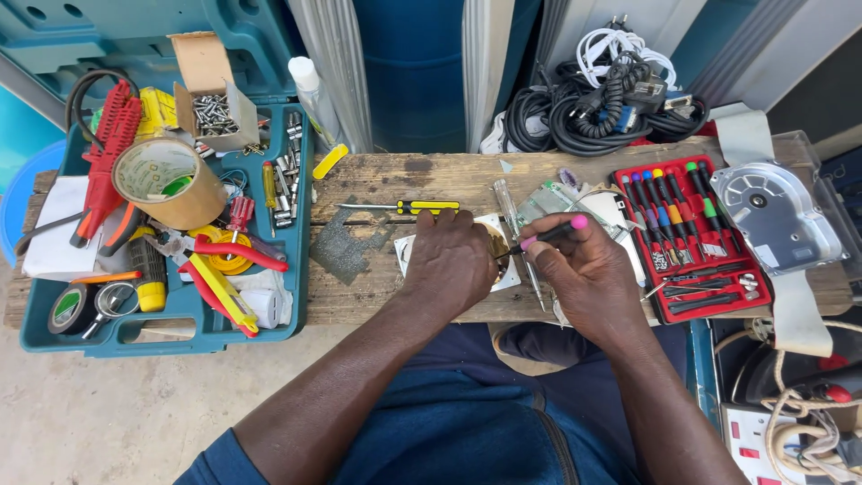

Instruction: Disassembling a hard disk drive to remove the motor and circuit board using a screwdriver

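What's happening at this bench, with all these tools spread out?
A person sits at a worn wooden bench. The left hand presses down on a small white square part, while the right hand holds a slim pink-capped screwdriver with its tip pointed at that part. A yellow-and-black screwdriver lies just beyond. A red case of precision screwdrivers sits open to the right, and a teal toolbox full of tape and pliers to the left.

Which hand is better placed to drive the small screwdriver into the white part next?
Right. The right hand already grips the pink-capped screwdriver, its tip aimed at the white part. The left hand lies flat over that part, apparently steadying it, and holds no tool.
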